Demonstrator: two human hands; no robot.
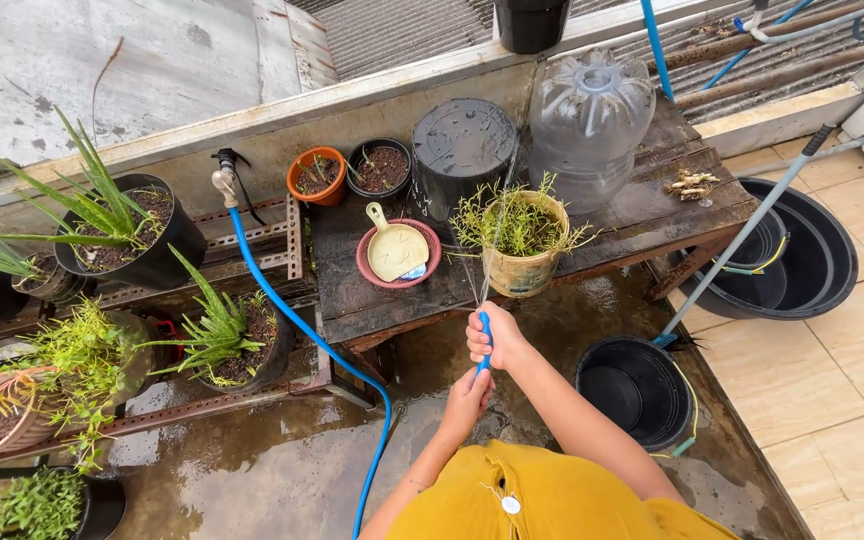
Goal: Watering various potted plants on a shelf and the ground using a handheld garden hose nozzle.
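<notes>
Right now, a person in a yellow top is watering plants with a blue hose [297, 330]. The right hand [495, 338] is wrapped tight around the end of the hose, with the fingers curled and the thumb pressing near the tip, so the water comes out in thin sprays. The left hand [469, 398] sits just below it and holds the hose too, fingers closed around it. The hose runs down past the hands, along the wet floor, and up to a tap [224, 180] on the low wall. The spray goes up toward a yellowish pot with a thin green plant [519, 240] on the dark wooden table [652, 205]. So the step in hand looks like wetting this one pot. Beside it lie a pink bowl with a yellow scoop [396, 252], a small orange pot [317, 175], a black pot upside down [464, 150] and a big clear water bottle [590, 120]. To move on, the hands would need to keep the squeeze steady and tip the hose end slowly toward another pot, so the water does not splash the soil out.
</notes>
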